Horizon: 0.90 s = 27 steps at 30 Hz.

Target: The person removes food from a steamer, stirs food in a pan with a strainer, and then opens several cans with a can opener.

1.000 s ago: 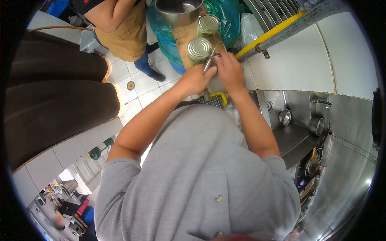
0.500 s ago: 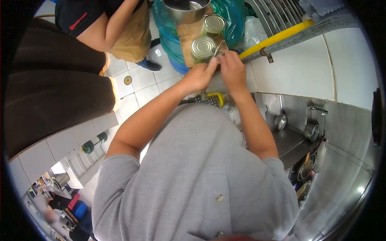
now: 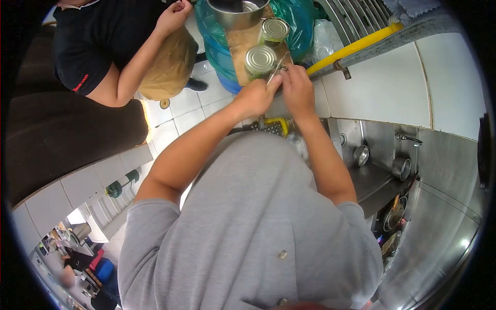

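My left hand (image 3: 257, 96) is closed round a thin metal tool (image 3: 276, 70) that looks like a can opener. Beside it, my right hand (image 3: 298, 92) pinches the other end of the same tool. Just beyond my fingers a closed tin can (image 3: 260, 60) stands upright on a wooden board (image 3: 242, 50). Behind it and slightly right is a second can (image 3: 274, 31), also upright with its lid in place. A metal pot (image 3: 238, 18) rests at the far end of the board.
Teal plastic bags (image 3: 294, 26) surround the board, over a blue drum (image 3: 226, 82). A co-worker (image 3: 119, 46) stands close at the left. A yellow pipe (image 3: 356, 47) and a metal rack (image 3: 356, 18) are at the right, with a sink (image 3: 374, 175) lower down.
The co-worker has leaned nearer, and their raised hand now shows. My left hand has shifted slightly on the tool, and more of its metal shows. The cans look unmoved.
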Available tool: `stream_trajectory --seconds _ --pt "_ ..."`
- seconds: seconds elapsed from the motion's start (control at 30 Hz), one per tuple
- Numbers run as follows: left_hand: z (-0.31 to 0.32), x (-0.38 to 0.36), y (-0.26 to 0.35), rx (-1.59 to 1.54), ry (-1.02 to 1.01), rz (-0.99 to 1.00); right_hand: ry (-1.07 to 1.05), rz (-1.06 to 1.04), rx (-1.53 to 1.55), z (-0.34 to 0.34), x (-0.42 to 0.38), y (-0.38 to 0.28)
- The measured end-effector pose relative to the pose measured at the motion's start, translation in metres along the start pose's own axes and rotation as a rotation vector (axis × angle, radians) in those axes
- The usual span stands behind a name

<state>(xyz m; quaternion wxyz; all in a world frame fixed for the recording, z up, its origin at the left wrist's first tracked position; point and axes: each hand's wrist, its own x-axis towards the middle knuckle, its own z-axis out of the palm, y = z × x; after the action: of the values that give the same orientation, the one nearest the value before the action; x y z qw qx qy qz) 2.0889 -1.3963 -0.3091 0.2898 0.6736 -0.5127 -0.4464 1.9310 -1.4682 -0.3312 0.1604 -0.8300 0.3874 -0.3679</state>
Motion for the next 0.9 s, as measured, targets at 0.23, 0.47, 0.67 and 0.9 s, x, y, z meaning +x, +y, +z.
stream_trajectory --seconds 0.23,0.47,0.67,0.9 --pt "-0.002 -0.004 -0.002 0.114 -0.035 0.01 -0.011 -0.01 -0.02 0.003 0.003 0.004" --pt "-0.006 -0.007 -0.001 0.059 0.014 0.019 0.082 -0.061 -0.101 0.011 0.001 -0.003" --pt "-0.008 -0.015 -0.01 0.006 0.029 0.046 0.012 -0.086 -0.115 0.01 0.0 -0.017" --pt "-0.003 -0.004 -0.034 -0.045 -0.102 0.046 -0.061 -0.002 -0.129 0.014 -0.009 -0.021"
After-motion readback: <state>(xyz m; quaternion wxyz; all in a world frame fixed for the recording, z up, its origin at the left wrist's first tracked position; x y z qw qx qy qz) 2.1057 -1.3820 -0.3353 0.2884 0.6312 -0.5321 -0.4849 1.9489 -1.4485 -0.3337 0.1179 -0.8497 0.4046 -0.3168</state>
